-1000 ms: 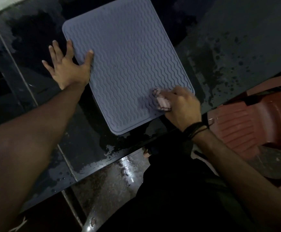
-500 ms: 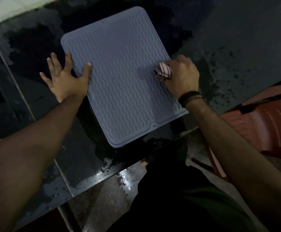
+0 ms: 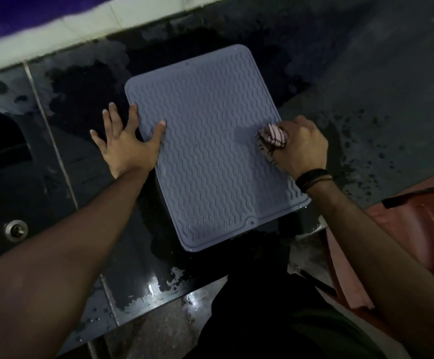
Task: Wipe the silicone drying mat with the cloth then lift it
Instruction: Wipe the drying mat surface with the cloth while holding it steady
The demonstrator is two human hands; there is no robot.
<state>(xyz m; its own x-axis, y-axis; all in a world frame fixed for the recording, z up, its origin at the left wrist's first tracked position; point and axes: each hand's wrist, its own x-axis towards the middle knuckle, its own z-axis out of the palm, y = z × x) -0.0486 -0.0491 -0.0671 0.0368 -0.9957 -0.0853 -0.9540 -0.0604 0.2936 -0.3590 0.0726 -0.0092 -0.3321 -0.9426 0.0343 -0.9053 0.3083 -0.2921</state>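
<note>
— Which step is this?
— Wiping. The right hand [image 3: 301, 146] is clamped on the bunched cloth [image 3: 273, 137], pressing it onto the silicone drying mat [image 3: 205, 151].
— And the left hand [image 3: 125, 146]?
— Spread flat, thumb pinning the mat to the wet desk [image 3: 366, 86]. Lifting likely needs an edge pinched.

Both forearms are bare from elbow to wrist, with no sleeve visible on either. The left hand [image 3: 126, 149] carries no ring, watch or band. The right hand [image 3: 302, 147] is likewise without rings, but its wrist bears a dark wristband [image 3: 311, 176] at 5 o'clock from the knuckles, made of one broad black strap with two or three thinner cords lying just beside it on the forearm side. At 6 o'clock in the view, dark clothing [image 3: 275, 320] covers the torso; its exact colour and cut cannot be told in the dim light.
</note>
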